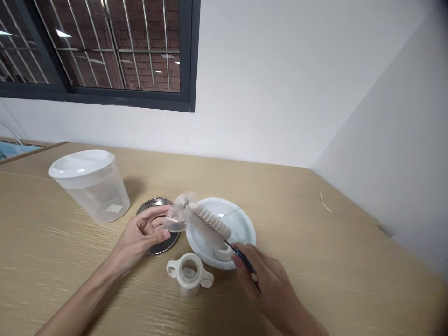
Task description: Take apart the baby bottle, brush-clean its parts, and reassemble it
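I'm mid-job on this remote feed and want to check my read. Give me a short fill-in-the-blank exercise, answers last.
1. The left hand holds a small clear piece, while the right hand grips a ______ by its dark handle.
2. The white-collared cup has ______ side handles.
3. In the camera's view, the white bowl lies to the ______ of the tall bucket.
4. Of the two hands, the ______ one partly hides the round metal object.

Missing words: brush; two; right; left.
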A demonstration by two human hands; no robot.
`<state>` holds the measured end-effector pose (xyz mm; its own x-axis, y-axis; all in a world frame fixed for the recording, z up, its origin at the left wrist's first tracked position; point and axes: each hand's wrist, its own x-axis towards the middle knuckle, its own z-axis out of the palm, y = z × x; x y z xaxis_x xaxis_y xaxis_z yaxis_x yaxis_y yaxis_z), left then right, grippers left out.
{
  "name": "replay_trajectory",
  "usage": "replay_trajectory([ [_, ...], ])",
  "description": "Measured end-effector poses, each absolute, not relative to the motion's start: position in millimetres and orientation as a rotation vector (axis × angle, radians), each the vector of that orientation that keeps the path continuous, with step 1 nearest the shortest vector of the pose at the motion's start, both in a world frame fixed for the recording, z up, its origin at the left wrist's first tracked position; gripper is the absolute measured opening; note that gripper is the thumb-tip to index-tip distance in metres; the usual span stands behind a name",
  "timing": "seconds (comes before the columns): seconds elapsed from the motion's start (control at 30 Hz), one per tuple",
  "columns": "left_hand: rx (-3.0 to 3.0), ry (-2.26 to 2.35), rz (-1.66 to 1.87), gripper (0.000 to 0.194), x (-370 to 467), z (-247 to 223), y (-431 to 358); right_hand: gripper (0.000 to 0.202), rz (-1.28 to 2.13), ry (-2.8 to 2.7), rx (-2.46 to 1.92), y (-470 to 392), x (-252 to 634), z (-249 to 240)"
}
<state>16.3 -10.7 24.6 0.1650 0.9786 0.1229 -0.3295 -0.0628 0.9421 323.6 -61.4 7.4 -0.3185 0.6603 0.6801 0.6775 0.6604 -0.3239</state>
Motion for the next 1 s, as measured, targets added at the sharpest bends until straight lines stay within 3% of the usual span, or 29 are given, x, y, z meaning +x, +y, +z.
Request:
replay_trajectory([
  [0.13, 1.137, 0.802, 1.276, 0.050, 17, 27, -12, 0.017, -0.193, -2.012, -1.129, -56, 336, 3],
  [1.0, 1.188, 0.761, 1.280, 0.051, 21, 25, -10, 0.017, -0.136, -1.917, -1.163, -59, 341, -5],
])
